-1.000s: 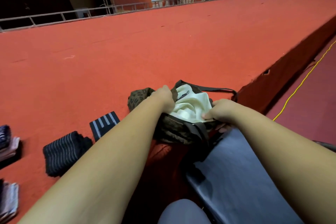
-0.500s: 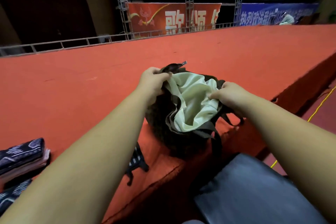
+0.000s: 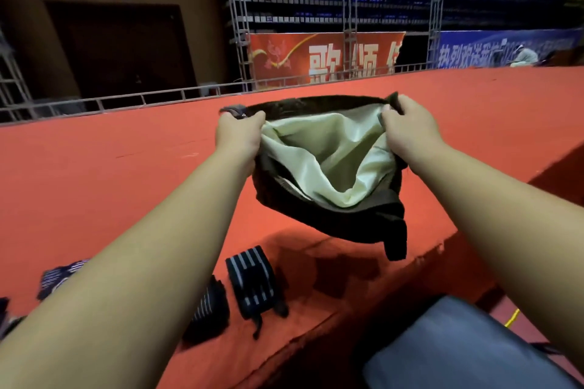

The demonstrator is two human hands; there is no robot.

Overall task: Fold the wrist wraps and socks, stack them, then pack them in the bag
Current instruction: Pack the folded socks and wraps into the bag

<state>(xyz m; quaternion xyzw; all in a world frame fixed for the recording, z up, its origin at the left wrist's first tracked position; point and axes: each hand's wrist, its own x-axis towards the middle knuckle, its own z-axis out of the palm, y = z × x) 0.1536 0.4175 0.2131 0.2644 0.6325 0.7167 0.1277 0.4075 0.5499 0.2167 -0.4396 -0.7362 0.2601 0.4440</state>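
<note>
At the lower left of the frame, dark patterned folded pieces [image 3: 60, 275] lie on the red-carpeted platform [image 3: 94, 186]. The left forearm hides part of them, so I cannot tell whether they are socks or wraps. Right of that arm, at lower centre, two black wrist wraps with pale stripes lie side by side near the platform's front edge. The first wrist wrap [image 3: 210, 309] is half hidden. The second wrist wrap [image 3: 252, 283] runs lengthwise from the upper left toward the lower right, its stripes following that line.

The left hand [image 3: 238, 139] has its grip closed around the left end of the bag's rim. The dark bag [image 3: 331, 218] hangs in the air at centre frame, clear of the platform. Its mouth is stretched left to right and faces the camera. Only the pale green lining [image 3: 325, 155] shows inside. A strap end [image 3: 395, 246] dangles at its lower right. The right hand [image 3: 407, 133] grips the rim's right end. A grey seat [image 3: 458, 347] fills the lower right.
</note>
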